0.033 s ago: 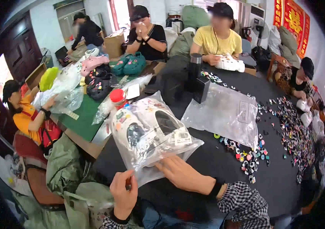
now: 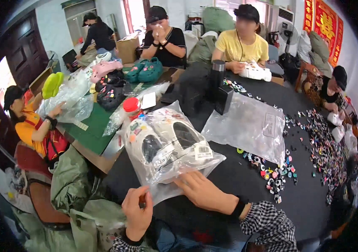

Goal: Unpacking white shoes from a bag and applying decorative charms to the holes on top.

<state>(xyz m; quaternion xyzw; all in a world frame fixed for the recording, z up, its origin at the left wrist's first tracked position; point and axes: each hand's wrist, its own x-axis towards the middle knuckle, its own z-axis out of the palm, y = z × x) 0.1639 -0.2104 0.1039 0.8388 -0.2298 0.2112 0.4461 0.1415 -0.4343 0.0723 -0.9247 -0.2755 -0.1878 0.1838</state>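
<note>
A pair of white clogs (image 2: 148,140) with colourful charms lies inside a clear plastic bag (image 2: 175,161) on the black table, heels toward me. A white label sits by the right clog. My left hand (image 2: 138,212) is closed, thumb and forefinger pinching the bag's near left edge. At the bag's near side, my right hand (image 2: 206,193) has its bent fingers on the plastic; the fingertips are partly hidden by it. Right of it lies another clear bag (image 2: 246,126), flat. Small shoe charms (image 2: 275,176) are scattered beside that bag.
A large heap of charms (image 2: 326,151) spreads along the right. Behind the flat bag stand a black bottle (image 2: 218,75) and a black box (image 2: 224,100). A red-lidded jar (image 2: 132,107) is left of the clogs. Several people sit around, with teal clogs (image 2: 149,70) on the green board (image 2: 86,134).
The whole view has shifted very slightly. My hands and the bagged clogs keep the same places relative to each other.
</note>
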